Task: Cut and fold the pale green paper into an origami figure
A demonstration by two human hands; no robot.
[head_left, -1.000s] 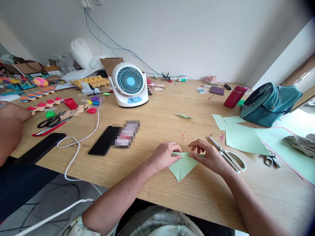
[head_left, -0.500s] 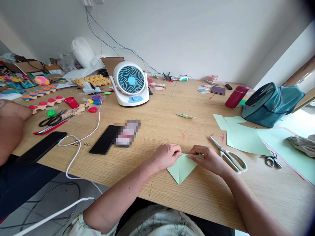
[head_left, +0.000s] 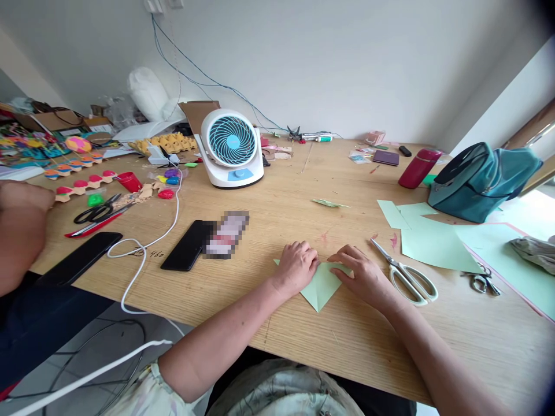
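Item: pale green folded paper triangle [head_left: 321, 285], lower centre of frame, flat on the wooden worktop [head_left: 277, 323]; my left hand [head_left: 299, 267] and right hand [head_left: 362, 276] have moved from pinching to pressing, fingers flattened; crease being set.

— What's the thing being worked on?

— A piece of pale green paper [head_left: 321, 284], folded to a triangle whose point aims toward the lower edge of the frame.

— Where does it lie?

— Flat on the wooden counter [head_left: 269, 312], a little right of centre and below the middle of the frame, near the counter's front edge.

— Is all of it visible?

— No. Its upper corners are covered; a small green tip [head_left: 276, 262] sticks out at the upper left. A crease runs down toward the point.
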